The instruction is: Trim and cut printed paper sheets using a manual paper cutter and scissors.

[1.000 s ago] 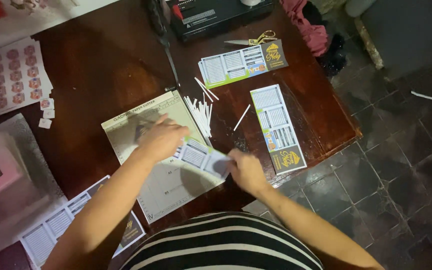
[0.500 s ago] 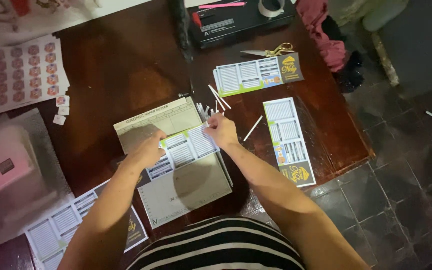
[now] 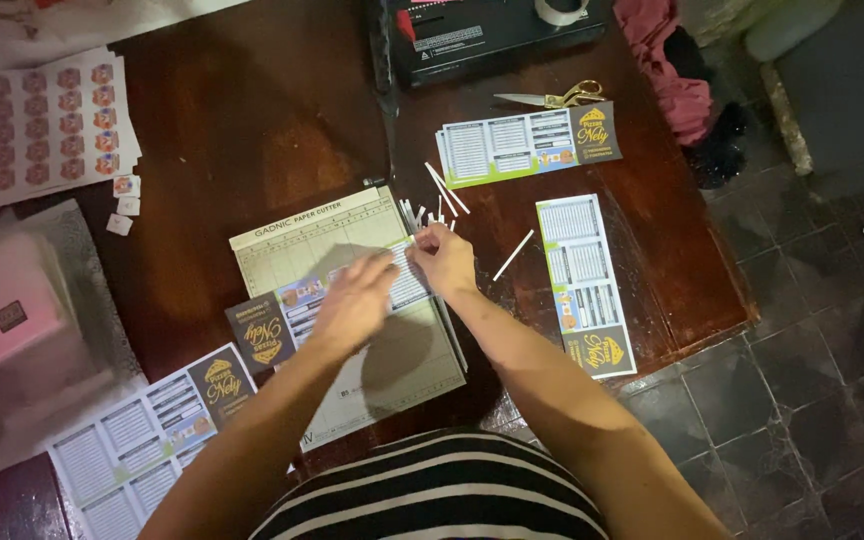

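Left hand (image 3: 357, 300) flat, right hand (image 3: 444, 258) pinching.

The printed card (image 3: 337, 300) now lies slid leftward across the paper cutter (image 3: 352, 320), its dark end over the left edge. The left hand (image 3: 357, 300) has moved onto it, beside the right hand (image 3: 444, 258).

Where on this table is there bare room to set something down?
Bare wood lies between the sticker sheets and the black machine, above the cutter. Crowded: strips and both hands at the cutter, flyers to its right.
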